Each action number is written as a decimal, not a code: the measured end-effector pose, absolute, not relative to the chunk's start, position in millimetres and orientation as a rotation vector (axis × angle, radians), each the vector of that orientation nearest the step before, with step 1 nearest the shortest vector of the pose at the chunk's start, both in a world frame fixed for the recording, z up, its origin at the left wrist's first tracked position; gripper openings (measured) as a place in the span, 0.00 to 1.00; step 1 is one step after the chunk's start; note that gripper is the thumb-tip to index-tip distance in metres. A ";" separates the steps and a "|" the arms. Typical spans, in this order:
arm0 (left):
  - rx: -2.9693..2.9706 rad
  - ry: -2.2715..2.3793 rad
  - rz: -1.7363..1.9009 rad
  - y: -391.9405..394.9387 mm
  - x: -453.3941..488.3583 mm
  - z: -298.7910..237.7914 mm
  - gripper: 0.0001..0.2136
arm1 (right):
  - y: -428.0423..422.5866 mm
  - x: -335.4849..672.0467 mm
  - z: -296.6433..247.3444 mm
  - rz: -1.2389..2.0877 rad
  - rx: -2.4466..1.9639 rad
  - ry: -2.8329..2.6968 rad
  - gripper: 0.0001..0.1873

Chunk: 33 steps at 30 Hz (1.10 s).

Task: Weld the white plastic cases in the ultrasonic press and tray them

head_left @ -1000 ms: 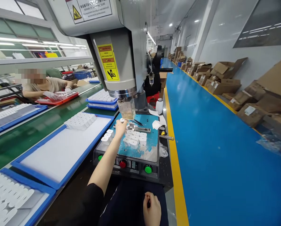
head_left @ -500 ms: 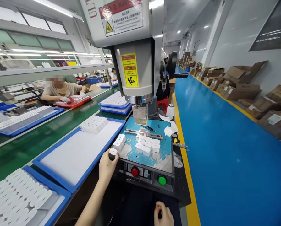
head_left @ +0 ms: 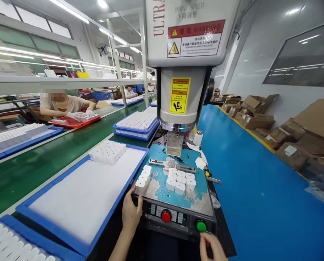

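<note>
My left hand (head_left: 131, 214) is at the machine bed's front left corner, thumb and fingers apart beside the nearest small white plastic housing (head_left: 140, 186). Whether the fingertips still touch it, I cannot tell. That housing stands at the near end of a row on the left of the blue bed plate (head_left: 159, 192). A cluster of similar white housings (head_left: 181, 180) is to its right, in front of a metal fixture (head_left: 170, 165). Above the fixture hangs the press's clear, block-shaped tool head (head_left: 174, 144). My right hand (head_left: 211, 247), fingers loosely bent and empty, is just below the green button (head_left: 201, 226).
A red button (head_left: 166, 216) is on the machine's front panel. To the left, a blue-rimmed tray (head_left: 107, 210) holds white housings at its far end. A green conveyor (head_left: 77, 145) runs behind it, with a co-worker (head_left: 65, 105) across. Tweezers (head_left: 175, 156) lie behind the fixture.
My left hand has set the white housing down at the near end of the left row and loosened its fingers. My right hand has risen towards the green button. The view has shifted.
</note>
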<state>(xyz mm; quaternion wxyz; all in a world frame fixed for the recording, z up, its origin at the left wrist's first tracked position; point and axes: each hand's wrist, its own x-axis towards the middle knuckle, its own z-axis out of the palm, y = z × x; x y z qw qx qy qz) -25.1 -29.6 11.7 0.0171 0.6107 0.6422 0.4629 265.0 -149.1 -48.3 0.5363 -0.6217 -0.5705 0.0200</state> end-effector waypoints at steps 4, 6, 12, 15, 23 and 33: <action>2.094 1.841 1.703 -17.7 -33.8 -13.4 0.14 | -73.5 308.1 29.7 0.115 -1.471 -1.602 0.12; 2.141 1.788 1.791 -10.3 -36.9 -19.3 0.12 | -34.6 322.7 58.7 0.235 -1.490 -1.675 0.14; 2.248 1.646 1.806 -7.0 -43.8 -22.4 0.08 | 28.6 336.4 93.9 0.680 -1.506 -1.863 0.15; 2.228 1.594 1.821 -12.3 -46.8 -23.1 0.09 | 36.0 336.2 97.2 0.805 -1.478 -1.871 0.15; 2.118 1.596 1.810 -16.1 -52.7 -26.4 0.11 | 53.9 344.0 103.3 0.667 -1.471 -1.841 0.14; 2.060 1.614 1.799 -15.0 -54.7 -27.9 0.15 | 82.2 298.6 117.5 0.682 -1.346 -2.007 0.13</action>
